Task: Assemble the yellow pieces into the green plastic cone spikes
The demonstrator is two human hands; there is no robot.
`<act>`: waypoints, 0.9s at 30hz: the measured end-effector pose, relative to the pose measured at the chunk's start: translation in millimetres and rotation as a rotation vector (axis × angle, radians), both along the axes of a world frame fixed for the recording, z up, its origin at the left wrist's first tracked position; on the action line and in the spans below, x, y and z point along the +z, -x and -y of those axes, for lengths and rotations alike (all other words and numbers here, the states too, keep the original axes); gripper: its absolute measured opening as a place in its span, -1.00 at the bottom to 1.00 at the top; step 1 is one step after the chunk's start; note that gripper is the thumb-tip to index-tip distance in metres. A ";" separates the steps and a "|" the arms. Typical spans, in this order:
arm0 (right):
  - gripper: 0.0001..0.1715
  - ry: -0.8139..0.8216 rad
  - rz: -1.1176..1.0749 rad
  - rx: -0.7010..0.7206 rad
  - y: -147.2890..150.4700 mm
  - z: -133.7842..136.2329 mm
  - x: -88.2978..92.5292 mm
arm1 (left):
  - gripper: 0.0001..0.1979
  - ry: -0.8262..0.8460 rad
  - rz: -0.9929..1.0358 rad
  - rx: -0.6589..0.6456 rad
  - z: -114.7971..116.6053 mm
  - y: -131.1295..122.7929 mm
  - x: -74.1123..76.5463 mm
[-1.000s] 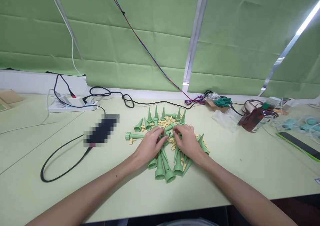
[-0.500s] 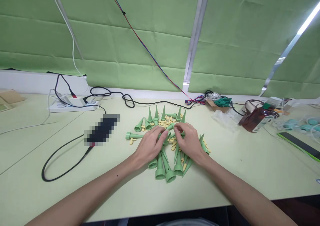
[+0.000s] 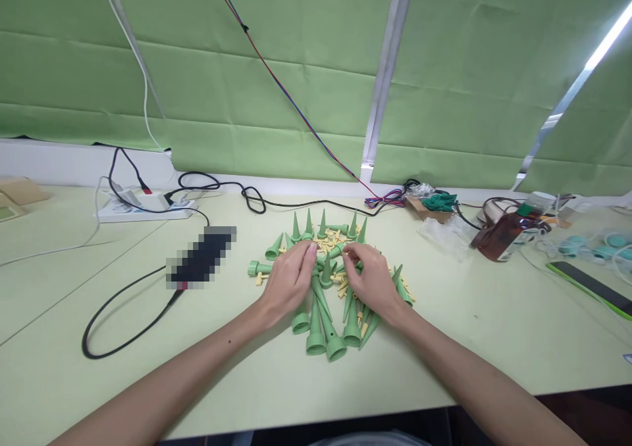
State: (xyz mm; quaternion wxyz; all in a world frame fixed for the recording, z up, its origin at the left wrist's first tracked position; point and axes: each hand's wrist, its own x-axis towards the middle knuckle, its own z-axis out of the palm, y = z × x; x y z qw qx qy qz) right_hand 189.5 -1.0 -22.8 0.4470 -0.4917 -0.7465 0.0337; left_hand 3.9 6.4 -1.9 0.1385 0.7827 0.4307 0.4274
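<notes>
A spread of green plastic cone spikes (image 3: 316,331) and small yellow T-shaped valves (image 3: 332,241) lies on the table, some cones upright, others on their sides. My right hand (image 3: 369,276) is closed over the right side of the pile, its thumb and fingers pinching the end of a green cone spike (image 3: 336,251). My left hand (image 3: 290,279) hovers over the left side with fingers curled together; whatever they may hold is hidden. Between the hands stands an upright green cone (image 3: 326,272).
At the left lies a blurred dark device (image 3: 202,256) on a black cable, with a white power strip (image 3: 145,206) behind. To the right are a plastic bag (image 3: 447,235), a brown bottle (image 3: 508,235) and a green-edged black phone-like slab (image 3: 592,287).
My left hand has moved a little left, away from my right hand and the green spike, uncovering the upright cone between them. My right hand stays nearly in place.
</notes>
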 end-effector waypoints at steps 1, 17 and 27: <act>-0.83 0.004 0.006 -0.002 -0.2 -0.3 -0.4 | -0.65 -0.004 0.003 0.004 -0.3 0.3 0.0; -0.78 0.004 0.011 0.009 -1.4 -4.7 -4.8 | -0.65 -0.092 -0.152 -0.029 -1.5 3.4 -4.3; -0.80 0.021 -0.012 0.031 -1.9 -5.5 -5.9 | -0.76 0.023 -0.141 0.172 -27.7 19.2 6.7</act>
